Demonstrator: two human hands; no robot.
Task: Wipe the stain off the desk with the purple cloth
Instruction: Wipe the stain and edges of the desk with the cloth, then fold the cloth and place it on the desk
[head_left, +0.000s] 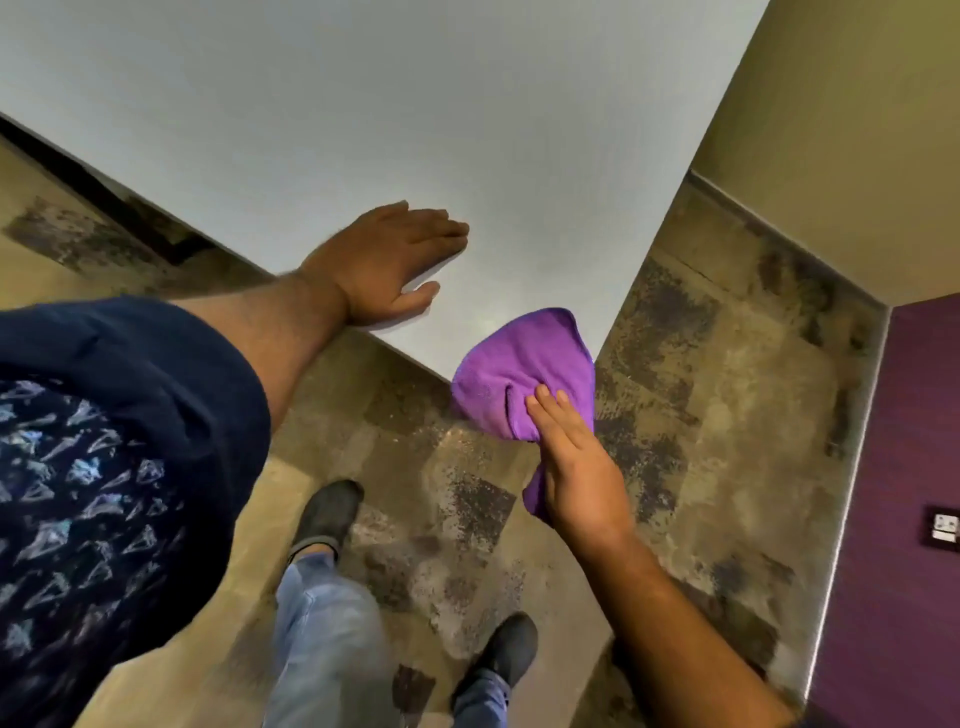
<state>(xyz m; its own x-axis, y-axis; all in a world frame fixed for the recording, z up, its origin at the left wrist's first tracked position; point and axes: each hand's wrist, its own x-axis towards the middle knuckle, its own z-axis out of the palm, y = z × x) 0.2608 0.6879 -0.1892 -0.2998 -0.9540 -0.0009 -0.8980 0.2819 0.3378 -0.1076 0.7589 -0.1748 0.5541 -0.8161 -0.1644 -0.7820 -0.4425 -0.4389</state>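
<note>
The right hand (576, 467) fingers (545, 410) are gripping the purple cloth (524, 369), which is bunching under them at the bench (363, 104) corner. The cloth is hanging half off the edge, so it could be slipping down. The left hand (384, 260) is lying flat and open. I may be missing the stain; a faint shine (488, 317) is showing beside the cloth

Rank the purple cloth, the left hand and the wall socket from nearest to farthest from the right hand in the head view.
1. purple cloth: held in the right hand, at the desk corner.
2. left hand: flat on the desk, up-left.
3. wall socket: far right, on the purple wall.
</note>
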